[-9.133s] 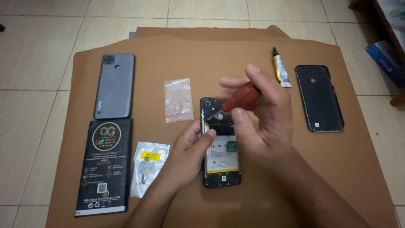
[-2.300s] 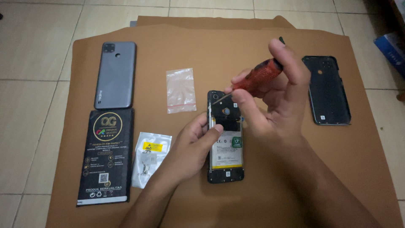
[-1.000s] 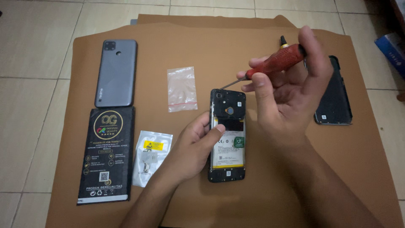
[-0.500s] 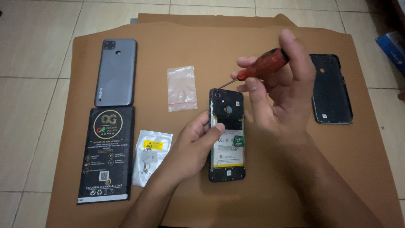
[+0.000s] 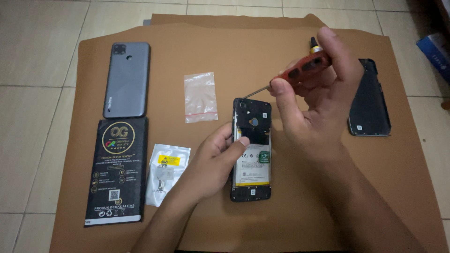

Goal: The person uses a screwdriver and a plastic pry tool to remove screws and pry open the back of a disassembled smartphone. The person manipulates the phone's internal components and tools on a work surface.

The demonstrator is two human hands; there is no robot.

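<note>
An opened phone (image 5: 251, 150), its back cover off and its battery and dark inner plates showing, lies flat near the middle of a brown cardboard sheet (image 5: 281, 51) spread over a tiled floor (image 5: 37, 70); the person's left hand (image 5: 213, 159) rests on the phone's left edge, fingers curled along the frame and the thumb pressed onto the inside just above the battery, so the hand grips the phone and steadies it; the right hand (image 5: 318, 100) is raised just above and to the right of the phone's top end, closed around a screwdriver (image 5: 300, 72) with a red handle, the thumb lying over the handle's far end and the forefinger near the shaft; the thin metal shaft slants down and to the left, its tip close to the phone's upper left corner, though whether it touches cannot be told; to the right, partly hidden behind the right hand, lies a black phone frame (image 5: 370, 107); left of the opened phone, well apart from it, lies a small clear bag (image 5: 200, 96) with a red seal strip; lower down, just beside the left forearm, lies a silvery packet (image 5: 166, 173) with a yellow label; at the far left a grey back cover (image 5: 126, 79) lies above a black box (image 5: 116, 171) with a round gold emblem; a blue object (image 5: 433, 51) shows at the right edge on the floor.
</note>
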